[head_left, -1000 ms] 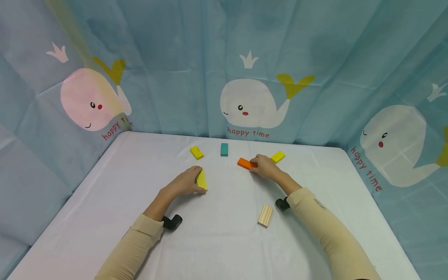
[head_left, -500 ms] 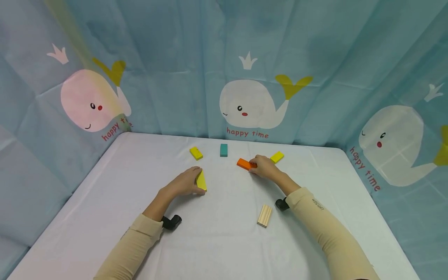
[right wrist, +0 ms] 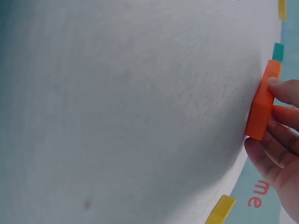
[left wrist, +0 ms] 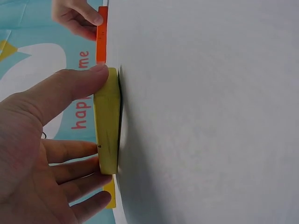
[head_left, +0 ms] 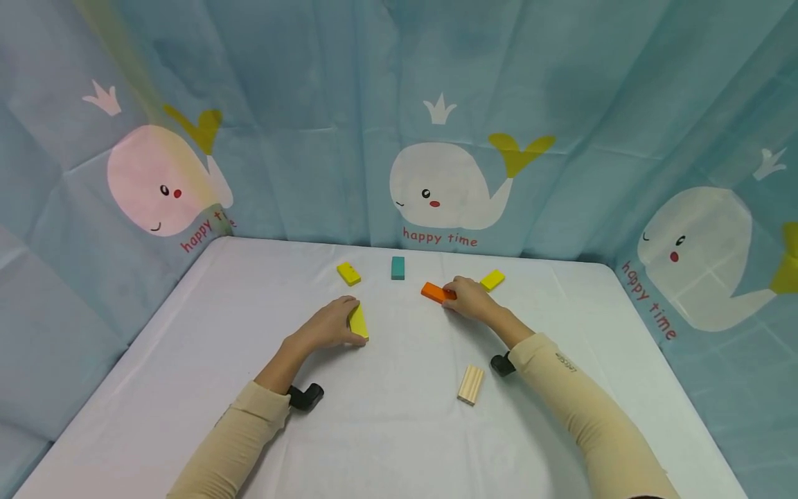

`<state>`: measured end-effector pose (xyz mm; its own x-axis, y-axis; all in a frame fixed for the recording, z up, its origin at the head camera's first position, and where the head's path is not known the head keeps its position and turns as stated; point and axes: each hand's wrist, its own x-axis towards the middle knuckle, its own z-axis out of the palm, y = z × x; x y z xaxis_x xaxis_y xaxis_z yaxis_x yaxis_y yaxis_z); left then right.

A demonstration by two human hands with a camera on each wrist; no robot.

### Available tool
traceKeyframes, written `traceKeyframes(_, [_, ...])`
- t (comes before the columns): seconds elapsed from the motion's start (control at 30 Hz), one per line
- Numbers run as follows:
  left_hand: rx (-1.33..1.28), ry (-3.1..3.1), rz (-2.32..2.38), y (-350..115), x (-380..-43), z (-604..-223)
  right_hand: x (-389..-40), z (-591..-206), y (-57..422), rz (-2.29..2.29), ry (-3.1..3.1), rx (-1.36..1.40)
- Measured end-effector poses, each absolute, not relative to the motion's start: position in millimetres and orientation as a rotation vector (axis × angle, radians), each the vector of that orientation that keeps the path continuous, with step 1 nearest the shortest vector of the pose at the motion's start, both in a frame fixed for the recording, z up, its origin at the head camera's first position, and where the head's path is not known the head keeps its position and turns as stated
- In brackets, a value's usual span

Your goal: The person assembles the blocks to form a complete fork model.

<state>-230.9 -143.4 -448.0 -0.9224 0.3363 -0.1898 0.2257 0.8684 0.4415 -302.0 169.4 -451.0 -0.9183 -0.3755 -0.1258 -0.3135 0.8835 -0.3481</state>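
Note:
My left hand point(head_left: 325, 324) grips a yellow triangular block point(head_left: 358, 324) at the white-covered table, thumb at one end and fingers at the other. In the left wrist view the same yellow block point(left wrist: 108, 121) shows its long edge, low over the cloth. Across from it, my right hand point(head_left: 472, 299) pinches one end of an orange rectangular block point(head_left: 433, 292). The right wrist view has the thumb on the upper side of the orange block point(right wrist: 264, 102) and fingertips around its near end.
Behind the hands lie a yellow block point(head_left: 349, 274), a teal block point(head_left: 397, 268) and another yellow block point(head_left: 492, 280) just beyond the right hand. Bare wooden pieces point(head_left: 470, 385) lie together nearer the front. A whale-print curtain point(head_left: 299, 173) rises along the back edge.

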Motion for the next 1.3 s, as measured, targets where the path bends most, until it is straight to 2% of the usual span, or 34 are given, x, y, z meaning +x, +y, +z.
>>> traceKeyframes(0.9, [0.483,2.779,0.641,-130.8,-231.3,-443.3,-301.7,-444.0,163.5,-0.487,2.860,-0.474])
traceKeyframes(1.3, [0.528,2.745,0.690,-110.8,-231.4,-443.0,-302.7,-448.7,162.3,-0.499,2.862,-0.474])
